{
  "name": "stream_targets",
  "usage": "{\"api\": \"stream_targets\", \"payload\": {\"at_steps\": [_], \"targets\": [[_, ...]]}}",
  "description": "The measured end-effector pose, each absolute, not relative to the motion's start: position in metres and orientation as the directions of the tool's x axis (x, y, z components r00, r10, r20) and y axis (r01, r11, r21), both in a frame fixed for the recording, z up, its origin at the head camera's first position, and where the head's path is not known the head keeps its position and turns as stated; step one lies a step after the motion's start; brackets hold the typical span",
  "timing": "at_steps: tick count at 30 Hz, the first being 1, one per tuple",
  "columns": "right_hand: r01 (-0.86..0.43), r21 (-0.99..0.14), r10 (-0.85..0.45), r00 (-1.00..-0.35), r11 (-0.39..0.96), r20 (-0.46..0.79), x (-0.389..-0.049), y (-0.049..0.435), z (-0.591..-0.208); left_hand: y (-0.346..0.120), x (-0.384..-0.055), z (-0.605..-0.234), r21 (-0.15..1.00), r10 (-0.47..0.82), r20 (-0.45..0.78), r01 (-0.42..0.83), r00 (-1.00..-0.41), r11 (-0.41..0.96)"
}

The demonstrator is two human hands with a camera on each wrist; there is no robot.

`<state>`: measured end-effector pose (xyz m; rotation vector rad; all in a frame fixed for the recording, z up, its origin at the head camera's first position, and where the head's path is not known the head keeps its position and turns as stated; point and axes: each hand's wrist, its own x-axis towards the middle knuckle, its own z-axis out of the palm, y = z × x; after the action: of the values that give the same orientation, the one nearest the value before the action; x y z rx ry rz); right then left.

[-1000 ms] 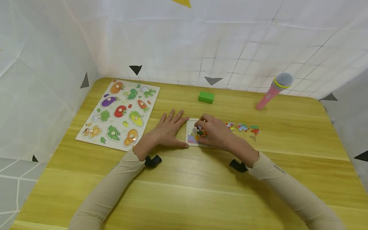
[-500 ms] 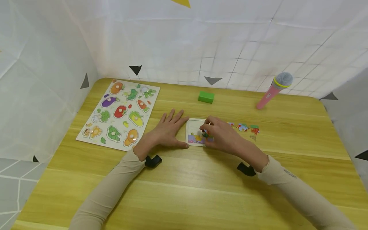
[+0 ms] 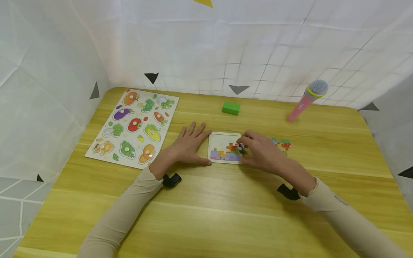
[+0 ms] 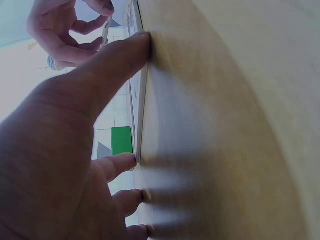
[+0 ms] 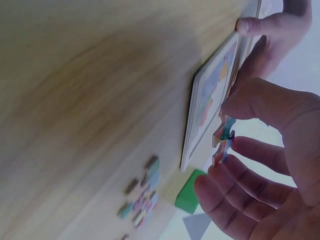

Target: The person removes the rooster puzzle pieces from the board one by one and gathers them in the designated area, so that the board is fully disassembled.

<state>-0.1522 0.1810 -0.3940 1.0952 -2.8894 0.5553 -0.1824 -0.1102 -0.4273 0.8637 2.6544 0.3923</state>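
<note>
A small white puzzle frame (image 3: 224, 138) lies mid-table, with joined jigsaw pieces along its lower edge and a reddish piece above them. My left hand (image 3: 188, 147) lies spread at its left side, thumb and forefinger touching the frame's edge, as the left wrist view shows. Over the frame's right side, my right hand (image 3: 262, 151) pinches a colourful jigsaw piece (image 5: 224, 137) between thumb and fingers. In the right wrist view that piece is held on edge, apart from the frame. Loose puzzle pieces (image 3: 285, 144) lie right of the hand, partly hidden by it.
A large vegetable knob puzzle board (image 3: 135, 125) lies at the left of the wooden table. Behind the frame sits a green block (image 3: 231, 108). A pink toy microphone (image 3: 304, 102) stands at the back right, before a white cloth backdrop.
My right hand has moved to the right across the frame with the jigsaw piece, uncovering the reddish piece and more of the bottom row. The left hand has stayed in place.
</note>
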Motion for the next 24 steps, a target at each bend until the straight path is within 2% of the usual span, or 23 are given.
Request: {"api": "stream_targets", "payload": {"at_steps": [24], "targets": [[-0.642,-0.285,-0.609,-0.766,0.712,0.205,-0.147,0.225,-0.393,-0.111,-0.182,-0.427,0.367,0.606,-0.216,0.511,-0.766,0.777]]}}
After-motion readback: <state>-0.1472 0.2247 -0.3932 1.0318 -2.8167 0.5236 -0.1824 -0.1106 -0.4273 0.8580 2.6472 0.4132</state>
